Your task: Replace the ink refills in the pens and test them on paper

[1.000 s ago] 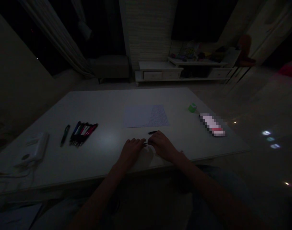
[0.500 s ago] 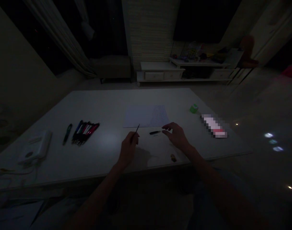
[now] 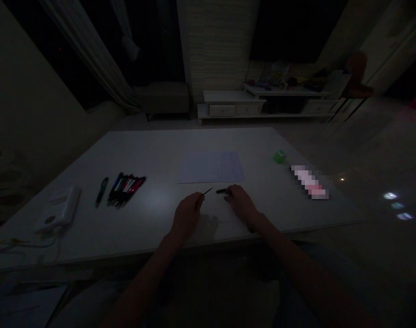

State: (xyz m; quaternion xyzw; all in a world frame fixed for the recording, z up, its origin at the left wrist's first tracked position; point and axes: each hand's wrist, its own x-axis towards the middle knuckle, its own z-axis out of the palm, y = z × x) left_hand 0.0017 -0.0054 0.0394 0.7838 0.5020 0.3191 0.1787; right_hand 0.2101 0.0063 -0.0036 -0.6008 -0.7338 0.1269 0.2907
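Note:
My left hand (image 3: 187,212) is closed around a thin dark stick, perhaps a pen refill (image 3: 208,190), which points up and right from the fingertips. My right hand (image 3: 241,202) has its fingers closed at the right end of a short black pen barrel (image 3: 221,191); part of it is hidden by the fingers. The tips of the stick and the barrel are close but apart. Just beyond both hands lies a sheet of paper (image 3: 199,167), its right part covered with handwriting-like lines. A small dark object (image 3: 250,229) is partly hidden under my right wrist.
Several pens (image 3: 125,189) lie bunched on the white table (image 3: 153,146) at the left, with one pen (image 3: 101,192) apart. A white power strip (image 3: 59,208) with cables sits further left. On the right are a green cube-like object (image 3: 279,156) and a blurred-out phone-like item (image 3: 309,182).
My right hand has moved left and closed its fingers at the black pen barrel. The stick in my left hand has tipped from steep to slanting right. The view has shifted slightly.

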